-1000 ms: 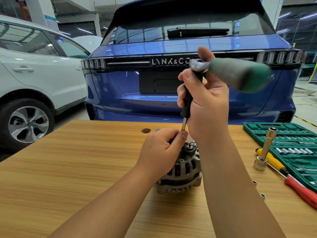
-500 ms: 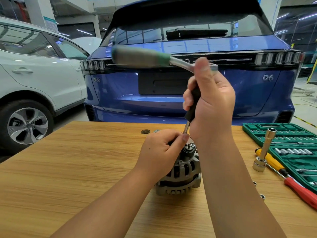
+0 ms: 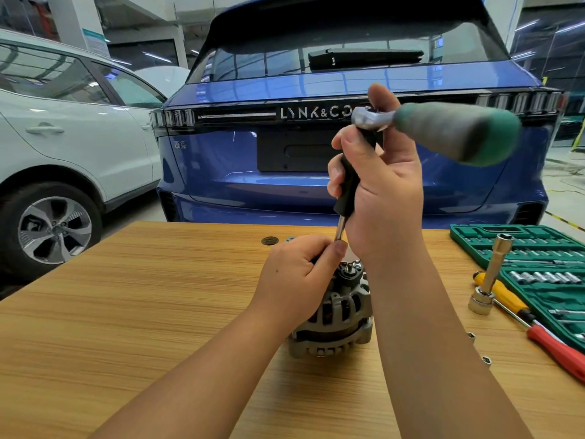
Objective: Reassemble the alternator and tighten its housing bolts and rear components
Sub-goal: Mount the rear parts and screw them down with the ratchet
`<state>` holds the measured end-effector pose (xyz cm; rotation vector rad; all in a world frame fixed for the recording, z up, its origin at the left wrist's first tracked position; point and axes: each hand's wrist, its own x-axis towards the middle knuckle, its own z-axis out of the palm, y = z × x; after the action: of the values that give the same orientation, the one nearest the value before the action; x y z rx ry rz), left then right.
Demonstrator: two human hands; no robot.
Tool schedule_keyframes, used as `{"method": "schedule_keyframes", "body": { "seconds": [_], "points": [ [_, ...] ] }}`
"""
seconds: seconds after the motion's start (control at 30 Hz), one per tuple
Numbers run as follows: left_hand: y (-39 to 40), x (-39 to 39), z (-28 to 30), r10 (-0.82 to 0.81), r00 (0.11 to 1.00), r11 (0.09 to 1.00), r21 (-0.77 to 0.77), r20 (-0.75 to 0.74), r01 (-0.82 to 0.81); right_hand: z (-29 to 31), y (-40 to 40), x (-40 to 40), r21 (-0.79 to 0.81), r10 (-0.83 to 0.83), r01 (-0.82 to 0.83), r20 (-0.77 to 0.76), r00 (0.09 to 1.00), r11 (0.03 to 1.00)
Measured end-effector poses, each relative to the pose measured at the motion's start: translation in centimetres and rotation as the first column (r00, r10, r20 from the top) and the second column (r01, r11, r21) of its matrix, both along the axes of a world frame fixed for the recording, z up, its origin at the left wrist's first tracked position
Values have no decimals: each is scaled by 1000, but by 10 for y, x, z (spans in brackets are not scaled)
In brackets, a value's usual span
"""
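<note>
Alternator [image 3: 335, 315] upright on wooden table [image 3: 126, 312], centre-near. Left hand [image 3: 294, 277] curls round its top, pinching extension bar's [image 3: 346, 191] lower end, likely to keep it seated on rear fastener. Right hand [image 3: 380, 185] wraps bar's black grip; ratchet [image 3: 443, 128] on top, handle pointing right. Socket set [image 3: 538, 258] far right.

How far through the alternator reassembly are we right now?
Done: the alternator housing looks closed and stands on the table. In hand: the right hand grips a ratchet on a long extension, while the left hand steadies its lower end at the rear; the fastener itself is hidden. Left: loose nuts lie on the table, so some fasteners probably remain.
</note>
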<state>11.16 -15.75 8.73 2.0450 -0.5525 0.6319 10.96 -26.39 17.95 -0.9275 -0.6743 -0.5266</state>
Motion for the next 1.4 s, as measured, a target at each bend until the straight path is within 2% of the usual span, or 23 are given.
{"method": "schedule_keyframes", "body": {
  "seconds": [0.07,0.17,0.23,0.33,0.47,0.57,0.67,0.8,0.93,1.07,1.17,1.3,1.4],
  "points": [
    [0,-1,0,-16,1000,1000,-3,15,16,-1,-3,1,42,48,-47,-17,999,998],
    [0,-1,0,-25,999,1000,-11,25,25,-2,-8,2,91,237,-235,-6,972,968],
    [0,-1,0,-25,999,1000,-14,29,25,-1,-9,1,97,285,-282,-26,958,955],
    [0,0,0,-22,999,1000,4,28,22,1,-4,-1,90,198,-191,-70,978,977],
    [1,-1,0,-34,999,999,-3,23,34,3,-3,-6,64,-90,101,-154,984,993],
    [1,-1,1,-36,999,999,-1,-4,36,3,-7,-3,64,-141,159,-227,964,985],
    [1,-2,2,-9,1000,1000,0,-14,9,3,-7,-1,27,-70,75,-149,986,997],
    [1,-4,2,-1,1000,1000,7,-4,1,-1,1,-2,-22,-105,106,50,993,994],
    [1,-4,3,9,1000,1000,27,-22,-8,-4,4,2,-7,-53,53,50,997,999],
    [0,-4,3,-22,1000,1000,11,10,22,-5,-5,7,31,163,-164,46,986,986],
    [0,-4,2,-36,999,999,-13,20,36,-3,-5,5,42,210,-210,5,978,977],
    [1,-1,0,-36,999,999,-9,29,36,1,-1,-3,76,38,-31,-91,995,997],
    [1,-1,0,-49,998,999,-23,28,49,2,-6,-4,70,-104,119,-191,976,990]
  ]
}}
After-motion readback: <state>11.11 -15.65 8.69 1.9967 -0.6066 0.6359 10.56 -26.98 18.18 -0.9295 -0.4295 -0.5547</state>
